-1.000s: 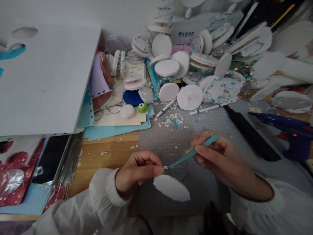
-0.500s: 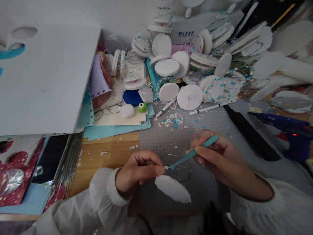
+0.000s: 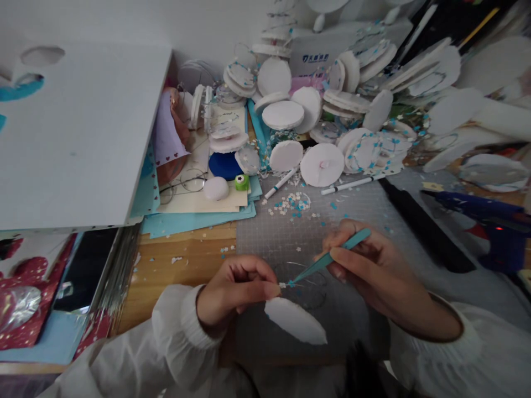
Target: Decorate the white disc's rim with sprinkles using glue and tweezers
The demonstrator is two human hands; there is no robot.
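Observation:
My left hand (image 3: 243, 287) is closed, thumb and fingertips pinching a thin wire that curls out over the mat. Below the fingertips hangs a white disc (image 3: 295, 320), tilted and seen nearly edge-on; how it joins the wire is hidden. In my right hand (image 3: 365, 265) are teal tweezers (image 3: 332, 256), held like a pen and slanting down to the left. Their tips meet a small blue flower piece (image 3: 291, 283) at the wire. A small white flower piece (image 3: 282, 285) sits between it and my left thumb.
Loose white and blue flower pieces (image 3: 292, 204) lie on the grey cutting mat (image 3: 265, 237). Several white discs (image 3: 322, 165) with decorated wires crowd the back. A blue glue gun (image 3: 493, 221) with a red light lies right, beside a black bar (image 3: 427, 226). A green punch (image 3: 241, 182) stands on paper.
The white disc has shifted very slightly to the right and down. Both hands and the tweezers stay nearly where they were, tips still at the blue flower piece.

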